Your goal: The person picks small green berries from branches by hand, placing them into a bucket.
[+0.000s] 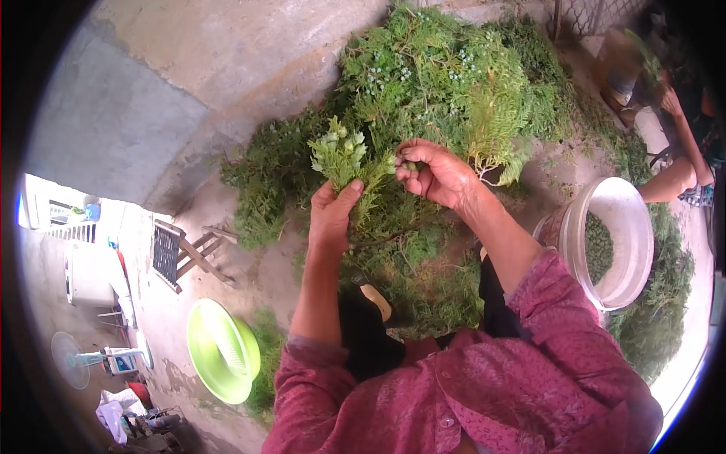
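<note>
My left hand [334, 216] is closed round a green sprig [339, 157] that carries pale green cones. To the right of the sprig, my right hand [435, 174] has its fingers curled, with small green cones [411, 166] between thumb and fingers. Its fingertips are close to the sprig's right side. Beyond both hands lies a large heap of green branches [423, 76], some with bluish cones. More cut greenery [423, 280] covers the ground below my hands.
A white bucket [641, 250] holding green cones stands at the right. A lime green basin [203, 352] and a wooden folding stool [198, 253] are at the left. At the upper right sits another person [684, 144], holding greenery. A fan [72, 359] stands far left.
</note>
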A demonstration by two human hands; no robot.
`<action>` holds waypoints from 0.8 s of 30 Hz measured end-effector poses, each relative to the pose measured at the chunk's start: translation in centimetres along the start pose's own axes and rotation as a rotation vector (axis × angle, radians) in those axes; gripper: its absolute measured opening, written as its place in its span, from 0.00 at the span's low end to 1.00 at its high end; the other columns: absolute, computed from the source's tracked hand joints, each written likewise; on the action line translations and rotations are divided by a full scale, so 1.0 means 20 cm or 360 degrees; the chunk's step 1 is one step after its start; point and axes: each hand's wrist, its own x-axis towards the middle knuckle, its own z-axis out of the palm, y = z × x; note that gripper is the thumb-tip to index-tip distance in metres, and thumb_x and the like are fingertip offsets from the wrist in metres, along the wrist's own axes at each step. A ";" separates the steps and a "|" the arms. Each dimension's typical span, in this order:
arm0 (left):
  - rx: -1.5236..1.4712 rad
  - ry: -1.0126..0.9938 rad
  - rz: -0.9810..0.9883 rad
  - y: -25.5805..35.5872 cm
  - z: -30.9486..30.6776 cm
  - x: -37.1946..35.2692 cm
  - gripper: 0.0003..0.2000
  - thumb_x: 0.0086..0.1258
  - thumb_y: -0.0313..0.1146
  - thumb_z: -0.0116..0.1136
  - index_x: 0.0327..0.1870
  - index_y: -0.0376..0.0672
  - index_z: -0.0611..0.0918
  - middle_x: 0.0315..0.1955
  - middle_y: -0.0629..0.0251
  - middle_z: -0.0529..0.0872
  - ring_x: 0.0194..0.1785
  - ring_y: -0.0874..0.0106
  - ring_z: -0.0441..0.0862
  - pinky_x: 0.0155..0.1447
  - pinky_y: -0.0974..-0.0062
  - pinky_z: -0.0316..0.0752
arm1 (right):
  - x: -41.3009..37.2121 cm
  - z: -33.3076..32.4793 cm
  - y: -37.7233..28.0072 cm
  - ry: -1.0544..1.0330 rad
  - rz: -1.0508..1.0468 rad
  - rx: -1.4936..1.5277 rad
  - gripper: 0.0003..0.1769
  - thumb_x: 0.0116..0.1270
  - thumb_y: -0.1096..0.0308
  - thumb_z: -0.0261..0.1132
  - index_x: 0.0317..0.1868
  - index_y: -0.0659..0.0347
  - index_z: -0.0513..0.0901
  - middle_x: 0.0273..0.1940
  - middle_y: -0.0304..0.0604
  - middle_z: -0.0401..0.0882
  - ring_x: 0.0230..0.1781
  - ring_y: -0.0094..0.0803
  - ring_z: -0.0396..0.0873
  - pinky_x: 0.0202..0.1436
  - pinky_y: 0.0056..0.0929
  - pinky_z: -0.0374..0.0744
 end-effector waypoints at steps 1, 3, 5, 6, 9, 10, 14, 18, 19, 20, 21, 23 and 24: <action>0.0049 0.0027 0.0042 0.00 -0.01 0.01 0.08 0.60 0.27 0.59 0.41 0.42 0.81 0.32 0.70 0.83 0.29 0.81 0.78 0.33 0.81 0.75 | 0.01 0.00 0.00 -0.0045 0.0023 0.0038 0.06 0.60 0.72 0.58 0.37 0.62 0.72 0.32 0.39 0.74 0.26 0.24 0.76 0.20 0.16 0.74; 0.0031 0.0021 0.0042 -0.01 -0.02 0.01 0.09 0.60 0.27 0.59 0.41 0.42 0.81 0.32 0.69 0.83 0.30 0.81 0.79 0.34 0.81 0.75 | 0.00 0.02 0.00 -0.0039 0.0036 0.0019 0.07 0.61 0.70 0.59 0.38 0.61 0.72 0.32 0.39 0.73 0.27 0.24 0.76 0.20 0.16 0.73; 0.0011 0.0015 0.0035 -0.01 -0.02 0.01 0.09 0.59 0.27 0.59 0.41 0.42 0.80 0.33 0.69 0.83 0.31 0.80 0.79 0.34 0.81 0.75 | -0.02 0.04 0.00 -0.0027 0.0052 0.0000 0.08 0.61 0.68 0.61 0.38 0.60 0.72 0.32 0.38 0.72 0.27 0.24 0.76 0.20 0.15 0.73; 0.0014 0.0002 0.0038 -0.01 -0.01 0.01 0.09 0.60 0.27 0.59 0.42 0.42 0.80 0.33 0.69 0.83 0.31 0.80 0.79 0.35 0.81 0.75 | -0.03 0.06 0.00 -0.0025 0.0076 -0.0014 0.09 0.60 0.68 0.61 0.39 0.60 0.72 0.32 0.37 0.72 0.26 0.24 0.76 0.20 0.15 0.73; 0.0039 -0.0007 0.0041 -0.01 -0.01 0.01 0.10 0.60 0.27 0.59 0.42 0.41 0.80 0.33 0.69 0.83 0.32 0.80 0.79 0.36 0.80 0.75 | -0.04 0.08 0.00 -0.0014 0.0110 -0.0081 0.10 0.59 0.70 0.63 0.40 0.59 0.73 0.32 0.36 0.72 0.25 0.23 0.75 0.19 0.14 0.71; 0.0062 -0.0005 0.0043 -0.01 -0.01 0.01 0.10 0.60 0.26 0.58 0.43 0.41 0.80 0.34 0.69 0.83 0.32 0.80 0.79 0.36 0.80 0.76 | -0.04 0.08 0.01 -0.0006 0.0117 -0.0136 0.11 0.58 0.71 0.64 0.41 0.60 0.73 0.30 0.36 0.72 0.24 0.22 0.75 0.18 0.14 0.70; 0.0112 0.0008 0.0069 -0.02 -0.03 0.02 0.10 0.60 0.26 0.58 0.43 0.40 0.79 0.34 0.68 0.83 0.32 0.80 0.79 0.37 0.80 0.76 | 0.00 0.03 0.03 -0.0087 0.0097 -0.0125 0.12 0.57 0.73 0.63 0.42 0.60 0.73 0.27 0.35 0.73 0.21 0.20 0.73 0.16 0.13 0.65; 0.0010 0.0016 0.0051 0.01 0.00 0.00 0.10 0.60 0.26 0.58 0.43 0.39 0.79 0.34 0.67 0.83 0.33 0.79 0.79 0.37 0.80 0.76 | 0.00 0.03 0.02 0.0078 0.0076 -0.0343 0.12 0.54 0.77 0.61 0.41 0.60 0.74 0.25 0.34 0.73 0.19 0.19 0.71 0.16 0.14 0.62; -0.0017 0.0010 0.0055 0.01 0.00 -0.01 0.09 0.60 0.26 0.58 0.42 0.39 0.79 0.35 0.67 0.83 0.33 0.79 0.79 0.37 0.79 0.76 | 0.00 0.02 0.02 0.0078 0.0083 -0.0350 0.12 0.53 0.78 0.61 0.39 0.60 0.75 0.25 0.34 0.74 0.19 0.19 0.70 0.17 0.15 0.63; -0.0025 0.0006 0.0051 0.00 0.00 -0.01 0.09 0.60 0.26 0.58 0.42 0.39 0.79 0.35 0.67 0.83 0.33 0.79 0.79 0.37 0.79 0.76 | 0.01 0.02 0.04 0.0086 0.0083 -0.0355 0.12 0.53 0.78 0.61 0.39 0.60 0.75 0.25 0.34 0.74 0.19 0.19 0.70 0.17 0.15 0.63; 0.0026 -0.0032 0.0028 0.00 0.00 -0.01 0.10 0.59 0.25 0.59 0.42 0.38 0.79 0.35 0.67 0.83 0.34 0.79 0.78 0.38 0.80 0.75 | 0.02 0.02 0.06 0.0170 -0.0118 -0.0777 0.10 0.51 0.78 0.61 0.36 0.61 0.76 0.24 0.35 0.74 0.19 0.20 0.70 0.17 0.17 0.65; 0.0072 -0.0071 0.0004 -0.01 0.00 -0.01 0.11 0.59 0.25 0.59 0.43 0.37 0.78 0.35 0.66 0.82 0.35 0.80 0.78 0.39 0.80 0.74 | 0.03 0.02 0.09 0.0255 -0.0319 -0.1204 0.08 0.50 0.78 0.61 0.33 0.62 0.77 0.23 0.36 0.75 0.19 0.20 0.70 0.18 0.19 0.66; 0.0180 -0.0086 0.0062 -0.03 0.01 -0.01 0.11 0.59 0.25 0.59 0.43 0.36 0.78 0.35 0.67 0.82 0.35 0.80 0.77 0.39 0.81 0.73 | 0.04 0.02 0.09 0.0339 -0.0289 -0.1182 0.07 0.49 0.78 0.61 0.31 0.63 0.78 0.23 0.37 0.76 0.19 0.20 0.70 0.19 0.19 0.68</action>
